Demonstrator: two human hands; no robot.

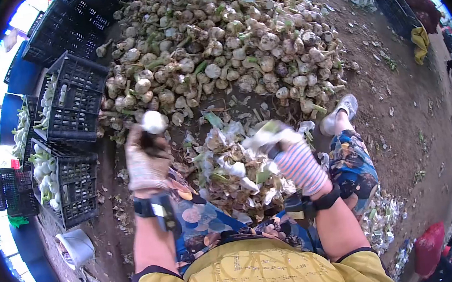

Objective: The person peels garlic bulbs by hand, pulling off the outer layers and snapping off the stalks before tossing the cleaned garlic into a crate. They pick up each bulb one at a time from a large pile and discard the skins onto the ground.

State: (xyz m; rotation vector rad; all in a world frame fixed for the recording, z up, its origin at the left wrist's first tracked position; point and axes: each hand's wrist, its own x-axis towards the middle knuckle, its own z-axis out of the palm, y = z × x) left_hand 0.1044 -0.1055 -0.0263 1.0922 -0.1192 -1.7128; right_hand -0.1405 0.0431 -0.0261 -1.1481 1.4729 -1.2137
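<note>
The left hand (146, 160), in a worn tan glove, is raised at about 10 o'clock from the lap. Its fingers are closed tight around the base of a white bulb (153, 122), which sticks up above the fist. The bulb is in the air, just short of the near edge of the pile (216, 44).

The right hand (300, 165), in a striped glove, is at about 1 o'clock. Its fingers are curled around a pale piece (271, 130) with some green in it, too blurred to identify. Between the hands, over the knees, is a heap of trimmings (235, 178), mostly husks and leaves.

The pile of untrimmed bulbs fills the ground from 11 to 1 o'clock.

Three black crates stand at 9 to 10 o'clock:
- A tilted crate (79, 109) holds a few white bulbs with green stalks.
- The near crate (76, 193) is packed along one side with clean white bulbs.
- The far crate (29, 103) behind them shows more bulbs.

More stacked crates (65, 26) are at 11 o'clock, and their contents cannot be seen. A white bucket (77, 246) lies on its side at 8 o'clock. What is in it is unclear.
</note>
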